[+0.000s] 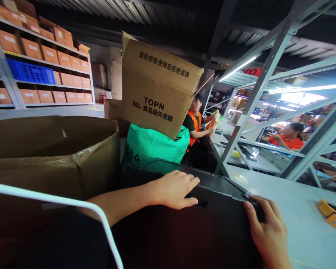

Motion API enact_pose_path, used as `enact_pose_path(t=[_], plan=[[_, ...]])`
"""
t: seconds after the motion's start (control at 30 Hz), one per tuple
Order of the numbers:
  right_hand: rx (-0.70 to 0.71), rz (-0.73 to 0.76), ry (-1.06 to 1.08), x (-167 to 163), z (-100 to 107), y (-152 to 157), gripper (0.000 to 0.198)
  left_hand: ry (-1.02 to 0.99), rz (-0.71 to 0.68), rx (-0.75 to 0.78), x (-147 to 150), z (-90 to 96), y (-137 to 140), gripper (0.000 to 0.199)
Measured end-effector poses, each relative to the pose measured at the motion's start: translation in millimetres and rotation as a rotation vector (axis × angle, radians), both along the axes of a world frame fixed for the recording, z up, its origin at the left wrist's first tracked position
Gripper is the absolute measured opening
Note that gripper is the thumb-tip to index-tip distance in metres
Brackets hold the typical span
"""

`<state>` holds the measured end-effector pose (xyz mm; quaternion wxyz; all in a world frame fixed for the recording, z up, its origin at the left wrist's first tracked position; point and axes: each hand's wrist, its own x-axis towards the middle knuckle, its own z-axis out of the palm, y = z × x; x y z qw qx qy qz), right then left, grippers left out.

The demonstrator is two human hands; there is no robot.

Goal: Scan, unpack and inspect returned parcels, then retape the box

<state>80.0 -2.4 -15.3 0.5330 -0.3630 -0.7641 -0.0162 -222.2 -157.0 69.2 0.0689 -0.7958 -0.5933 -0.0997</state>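
A large black box-like thing (184, 231) with a raised far rim fills the view right in front of me; its exact kind is hard to make out in the dark. My left hand (175, 190) reaches across from the left and lies on top of it, palm down, thumb apart from slightly bent fingers. At its right edge rests my right hand (268, 224), thumb and fingers spread near the far corner. Nothing loose shows in either hand. Just beyond the rim is a green bag (154, 144), with a tilted cardboard carton (156, 86) leaning on top.
To the left stands a big open cardboard box (98, 168). A white bar (100, 213) curves across the lower left. The right side has a grey worktable (285, 209) with a yellow object (332, 215) and a metal frame (257, 89). Two people work beyond; shelves (53, 61) hold cartons.
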Motion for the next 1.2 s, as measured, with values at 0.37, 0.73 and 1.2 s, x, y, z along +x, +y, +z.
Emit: enact_pose_path(t=[0.37, 0.73, 1.2], plan=[[-0.007, 0.009, -0.010, 0.6, -0.6, 0.4, 0.060, -0.008, -0.006, 0.014, -1.2, -2.6, 1.1, 0.051], [-0.036, 0.008, -0.009, 1.7, 0.2, 0.4, 0.061, -0.009, -0.011, 0.010, -0.4, -1.5, 0.2, 0.050], [-0.053, 0.043, 0.022, 0.5, -4.5, 5.4, 0.056, -0.014, -0.014, 0.015, -2.5, -3.6, 2.3, 0.053]])
